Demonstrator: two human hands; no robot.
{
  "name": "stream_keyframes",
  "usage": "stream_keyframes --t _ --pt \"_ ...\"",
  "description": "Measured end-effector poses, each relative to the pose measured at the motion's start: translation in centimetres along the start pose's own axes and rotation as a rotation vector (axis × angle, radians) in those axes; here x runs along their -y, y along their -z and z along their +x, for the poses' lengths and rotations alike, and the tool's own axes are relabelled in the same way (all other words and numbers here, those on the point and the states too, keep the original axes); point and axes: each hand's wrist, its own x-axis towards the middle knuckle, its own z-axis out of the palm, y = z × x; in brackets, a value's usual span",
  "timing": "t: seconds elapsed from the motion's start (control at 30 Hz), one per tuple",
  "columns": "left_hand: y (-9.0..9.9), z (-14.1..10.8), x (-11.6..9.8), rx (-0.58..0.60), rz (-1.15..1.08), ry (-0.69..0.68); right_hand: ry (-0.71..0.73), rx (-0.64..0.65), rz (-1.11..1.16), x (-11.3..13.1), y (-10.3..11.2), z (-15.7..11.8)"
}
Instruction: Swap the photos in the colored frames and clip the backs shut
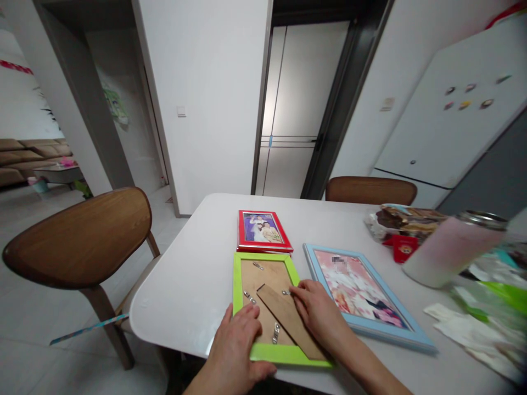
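Note:
A green picture frame [280,355] lies face down on the white table, showing its brown backing board [263,280], small metal clips and a slanted brown stand leg [288,321]. My left hand [239,340] rests on the frame's left side, fingers spread over the edge and backing. With fingertips together, my right hand [319,312] touches a metal clip [285,293] at the right side of the backing. Behind it lies a red frame [264,246] with a photo facing up. To the right is a light blue frame [395,285] with a pink photo.
The white table [185,274] carries a pink and white bottle [453,249], a red packet [404,248], a brown package [407,219], tissues [465,329] and plastic wrapping on the right. Wooden chairs [82,236] stand left and behind.

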Motion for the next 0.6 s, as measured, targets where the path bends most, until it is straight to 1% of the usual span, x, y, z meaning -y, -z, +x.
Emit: stream_keyframes --t 0.1,0.23,0.37,0.47,0.53,0.6 --pt "0.3 -0.1 0.2 0.011 -0.020 -0.027 -0.015 0.028 0.005 -0.5 -0.3 1.1" --pt "0.6 -0.2 0.0 0.008 -0.034 -0.021 -0.042 0.024 -0.008 -0.6 -0.4 1.5" --pt "0.5 -0.3 -0.1 0.005 -0.043 -0.006 0.052 0.053 0.001 -0.8 -0.1 1.1" --pt "0.5 -0.3 -0.1 0.006 -0.045 -0.004 0.070 0.061 -0.007 -1.0 0.1 0.8" --pt "0.6 -0.4 0.1 0.010 -0.046 -0.002 0.068 0.046 -0.002 -0.9 0.1 0.5" --pt "0.8 -0.4 0.2 0.015 -0.048 -0.003 0.101 -0.003 0.027 -0.4 0.2 0.0"
